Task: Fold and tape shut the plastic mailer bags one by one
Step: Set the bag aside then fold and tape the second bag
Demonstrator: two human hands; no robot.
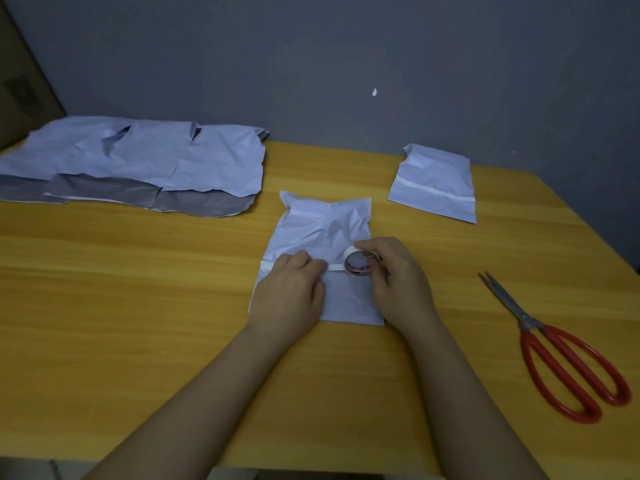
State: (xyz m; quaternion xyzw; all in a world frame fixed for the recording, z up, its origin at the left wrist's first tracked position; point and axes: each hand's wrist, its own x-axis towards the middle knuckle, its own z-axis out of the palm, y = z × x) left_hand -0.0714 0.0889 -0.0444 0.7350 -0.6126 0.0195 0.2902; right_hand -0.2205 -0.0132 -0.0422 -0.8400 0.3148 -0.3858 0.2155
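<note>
A folded white mailer bag (320,226) lies in the middle of the wooden table (138,271). A strip of white tape (267,264) runs across it, still joined to a small tape roll (356,263). My left hand (292,289) presses its fingers down on the strip over the bag. My right hand (394,278) grips the roll between thumb and fingers, just right of the left hand. A second folded bag (434,181) with a tape strip across it lies at the back right.
Several unfolded white and grey mailer bags (138,161) are spread at the back left. Red-handled scissors (561,348) lie on the right side of the table. A grey wall (346,64) stands behind the table, whose front edge is close to me.
</note>
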